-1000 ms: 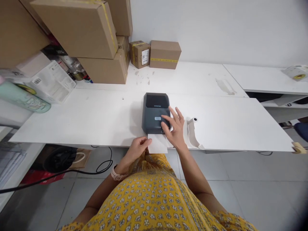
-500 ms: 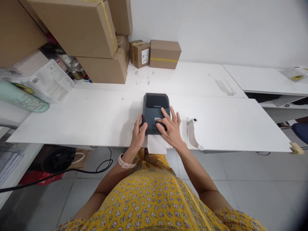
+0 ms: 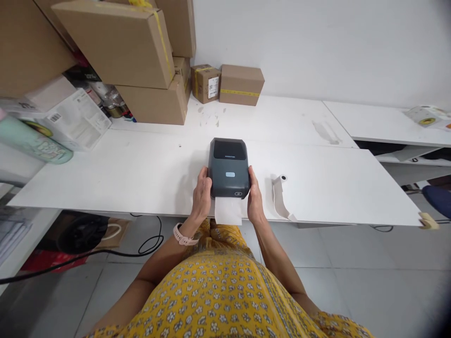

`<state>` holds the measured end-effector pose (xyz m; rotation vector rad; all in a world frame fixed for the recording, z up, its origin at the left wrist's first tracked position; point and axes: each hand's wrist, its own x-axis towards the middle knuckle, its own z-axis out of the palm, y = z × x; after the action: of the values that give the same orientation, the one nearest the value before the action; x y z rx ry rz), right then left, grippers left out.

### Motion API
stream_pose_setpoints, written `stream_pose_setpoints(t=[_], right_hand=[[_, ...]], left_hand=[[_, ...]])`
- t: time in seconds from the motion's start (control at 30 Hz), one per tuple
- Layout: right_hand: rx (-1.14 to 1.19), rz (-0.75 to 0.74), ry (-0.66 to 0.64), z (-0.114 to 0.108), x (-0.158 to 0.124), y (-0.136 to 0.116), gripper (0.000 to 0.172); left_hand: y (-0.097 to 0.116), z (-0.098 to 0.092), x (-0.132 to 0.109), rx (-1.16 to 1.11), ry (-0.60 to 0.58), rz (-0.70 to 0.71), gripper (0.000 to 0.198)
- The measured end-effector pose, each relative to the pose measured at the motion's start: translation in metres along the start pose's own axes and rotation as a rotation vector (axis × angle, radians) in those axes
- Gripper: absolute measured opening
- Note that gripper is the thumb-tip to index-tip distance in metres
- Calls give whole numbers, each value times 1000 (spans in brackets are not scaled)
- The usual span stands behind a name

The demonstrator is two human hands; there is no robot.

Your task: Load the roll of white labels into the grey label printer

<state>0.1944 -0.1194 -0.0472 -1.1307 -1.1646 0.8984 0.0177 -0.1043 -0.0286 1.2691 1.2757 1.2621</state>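
Observation:
A dark grey label printer (image 3: 229, 164) stands on the white table in front of me, with a light blue button on its top and a round mark at its near right corner. White paper (image 3: 228, 211) sticks out of its near side and hangs past the table edge. My left hand (image 3: 202, 195) grips the printer's left side, its thumb by the top edge. Against the right side my right hand (image 3: 255, 197) is pressed, so the printer sits between both palms. To the right lies a small paper roll (image 3: 280, 190) with a loose strip curling toward the edge.
Stacked cardboard boxes (image 3: 141, 101) fill the back left, with two smaller taped cartons (image 3: 241, 84) by the wall. A green bottle (image 3: 45, 145) and a white box (image 3: 77, 119) lie at the left. Below the table runs a black cable (image 3: 116, 252).
My right hand has left the printer's top, where its fingers were at the button, and now holds the right side. My left hand stays at the left side.

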Motion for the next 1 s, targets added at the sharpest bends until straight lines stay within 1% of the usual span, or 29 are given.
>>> stream_pose_setpoints(t=[0.1,0.17,0.23,0.3,0.37,0.47,0.57,0.63,0.67,0.73,0.77,0.83,0.87,0.9,0.93,1.0], right_hand=[[-36,-31,12,-3,8,-10,64],[-121,-97,5,-4,21,-24,65],[-226,-192,-12,-3,44,-43,67],[-316,-299,-11,1,74,-60,71],[-389,-389,21,9,108,-75,73],[-463,-470,93,21,158,-88,75],[-486,-461,119,28,197,-95,76],[-511,-415,100,28,217,-97,77],[-522,-391,79,27,223,-98,78],[-527,-380,45,21,228,-99,81],[-526,-403,40,18,227,-99,81],[-536,-484,51,11,214,-99,78],[-560,-522,43,7,205,-98,73],[-600,-539,1,4,194,-96,66],[-658,-528,-86,2,185,-93,59],[-826,-444,-361,1,170,-85,48]], left_hand=[[11,-1,5,-42,3,24,67],[22,-5,16,-77,8,71,67],[32,-9,35,-87,20,136,65],[35,-11,58,-57,30,193,60],[31,-10,80,-16,33,200,52],[13,-6,97,66,61,98,44],[-6,-2,97,190,20,9,50],[-12,-2,94,250,-5,-13,56],[-11,-2,92,281,-14,-24,58],[-4,-5,92,397,-48,-53,60],[2,-7,93,486,-76,-72,60],[14,-10,98,673,-155,-110,58],[20,-12,101,747,-196,-124,57],[25,-13,104,800,-236,-133,57],[28,-14,107,839,-272,-140,57],[32,-14,113,901,-331,-139,56]])
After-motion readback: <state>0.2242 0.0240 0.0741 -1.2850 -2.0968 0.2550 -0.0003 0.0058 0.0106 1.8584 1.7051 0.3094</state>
